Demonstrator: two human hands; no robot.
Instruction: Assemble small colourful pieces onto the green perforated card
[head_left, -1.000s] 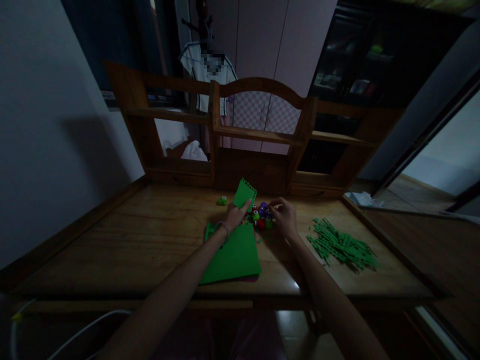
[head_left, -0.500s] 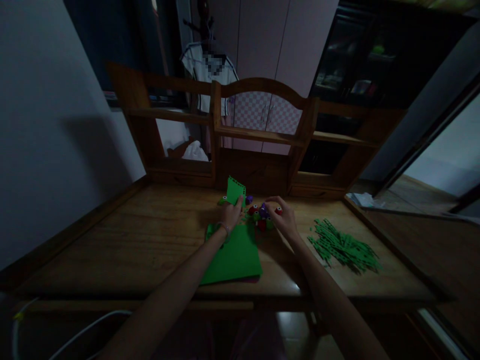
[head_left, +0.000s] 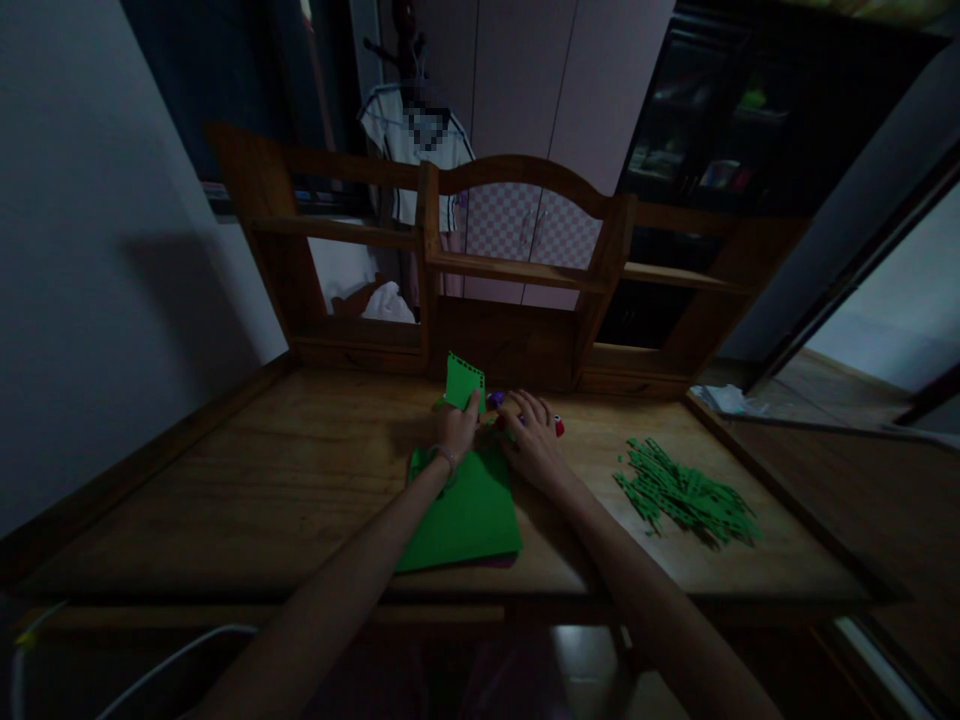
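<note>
My left hand (head_left: 456, 428) pinches a green paper piece (head_left: 463, 382) upright, its far edge lined with small notches or holes. A stack of green sheets (head_left: 466, 515) lies below that wrist, with a purplish sheet showing under its near edge. My right hand (head_left: 531, 432) reaches over a cluster of small red, purple and green toy-like pieces, its fingers spread and curved, largely covering them. At its right a red piece (head_left: 559, 426) with a white eye-like dot shows. Between the hands sits a purple piece (head_left: 496, 399). What lies under the right palm is hidden.
A heap of cut green paper strips (head_left: 686, 495) lies on the right of the wooden desk (head_left: 247, 480). A wooden shelf unit (head_left: 517, 265) stands along the desk's back edge. A white cable (head_left: 176, 665) hangs low at the left front.
My right hand has moved left from beside the cluster to over it, and its fingers have gone from bent together to spread. The left hand with the green paper has shifted slightly left.
</note>
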